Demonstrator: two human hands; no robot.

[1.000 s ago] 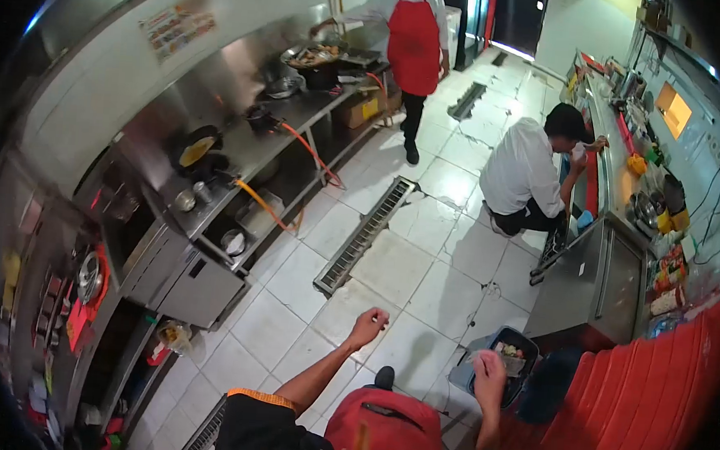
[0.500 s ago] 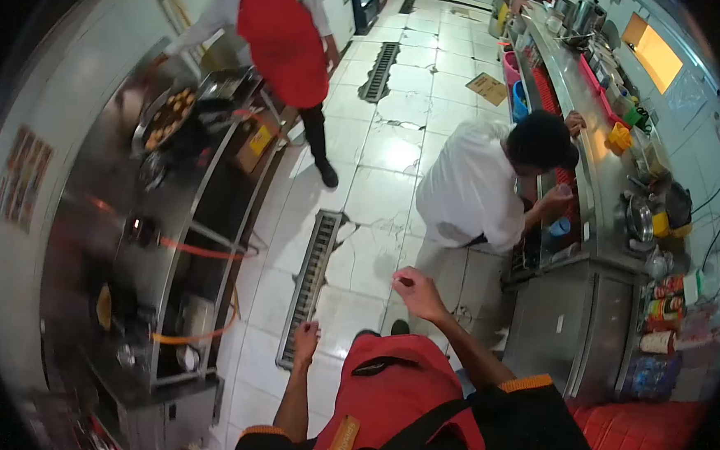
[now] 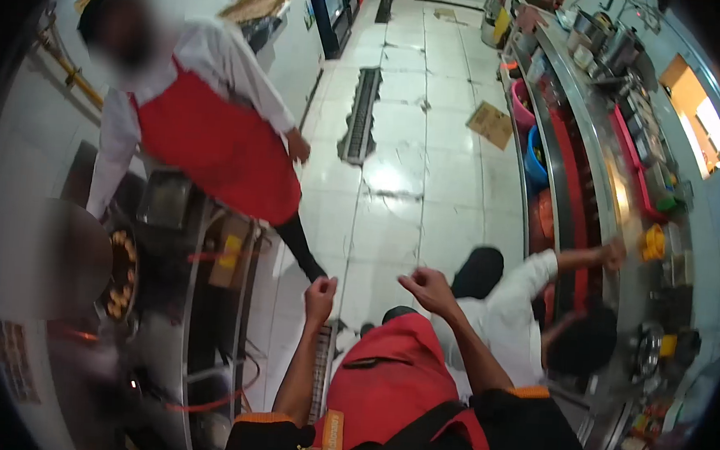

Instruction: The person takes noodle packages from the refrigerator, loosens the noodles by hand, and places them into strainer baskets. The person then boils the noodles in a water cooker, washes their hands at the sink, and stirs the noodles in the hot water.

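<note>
My left hand [image 3: 320,298] is raised in front of me over the tiled floor, its fingers curled in. Level with it on the other side is my right hand [image 3: 428,289], also with bent fingers and the thumb side turned inward. Nothing shows in either hand, and both are apart from any surface. Below and between them is my red apron [image 3: 393,359]. The right hand is nearest to a co-worker in a white shirt [image 3: 494,320], who bends toward the counter on the right.
A co-worker in a red apron [image 3: 217,142] stands at left by the stove counter [image 3: 162,295], near a pan of browned food [image 3: 122,272]. A floor drain [image 3: 361,114] and a cardboard piece [image 3: 490,124] lie ahead. A steel counter [image 3: 585,115] with shelves runs along the right.
I have moved forward between the counters, so both co-workers appear closer. The white-shirted co-worker is lower in view. My left hand has risen in view, and my right hand stays at about the same height.
</note>
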